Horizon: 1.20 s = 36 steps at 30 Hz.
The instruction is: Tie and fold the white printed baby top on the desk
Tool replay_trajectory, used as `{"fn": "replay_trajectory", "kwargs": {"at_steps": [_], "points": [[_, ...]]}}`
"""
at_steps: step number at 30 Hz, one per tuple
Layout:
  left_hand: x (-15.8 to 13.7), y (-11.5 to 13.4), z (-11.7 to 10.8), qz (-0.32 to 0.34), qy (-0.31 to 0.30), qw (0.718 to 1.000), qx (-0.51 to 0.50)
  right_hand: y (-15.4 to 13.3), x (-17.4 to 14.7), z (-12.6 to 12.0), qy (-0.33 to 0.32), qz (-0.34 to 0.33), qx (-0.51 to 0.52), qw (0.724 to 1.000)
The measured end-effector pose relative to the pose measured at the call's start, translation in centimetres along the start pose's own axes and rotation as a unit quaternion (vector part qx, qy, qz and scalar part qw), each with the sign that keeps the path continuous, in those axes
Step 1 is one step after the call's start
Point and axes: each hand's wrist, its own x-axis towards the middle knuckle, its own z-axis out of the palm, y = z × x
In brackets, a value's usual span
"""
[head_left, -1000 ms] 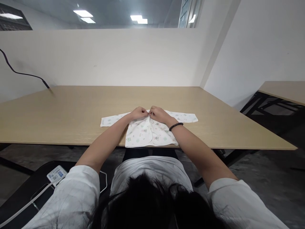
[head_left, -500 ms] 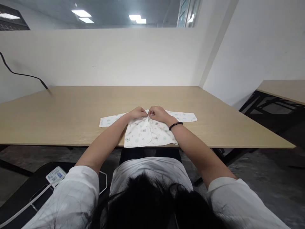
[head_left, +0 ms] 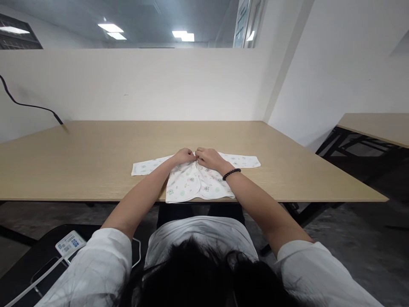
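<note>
A small white baby shirt [head_left: 188, 185] with little printed figures lies flat on the wooden table [head_left: 96, 157], sleeves spread left and right, hem at the near edge. My left hand [head_left: 184, 156] and my right hand [head_left: 207, 157] meet at its neckline, fingers pinched on the front opening where the two flaps join. What the fingertips hold there is too small to make out. A dark bead bracelet [head_left: 231, 173] is on my right wrist.
White partition walls stand behind and to the right of the table. A black cable [head_left: 28, 105] hangs onto its far left corner. A second table [head_left: 377, 127] is at the right. A white device with a cord [head_left: 70, 243] lies on a black seat at lower left.
Both hands stay pinched at the shirt's neckline. The view has tilted slightly, so the shirt and hands sit a little lower and further left in the picture.
</note>
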Motion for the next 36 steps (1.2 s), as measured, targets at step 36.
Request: {"fn": "replay_trajectory", "kwargs": {"at_steps": [36], "points": [[-2.2,1.0,-3.3,0.087,-0.251,0.964,-0.027,-0.5,-0.1,-2.1,-0.203,0.14,0.323,0.914]]}}
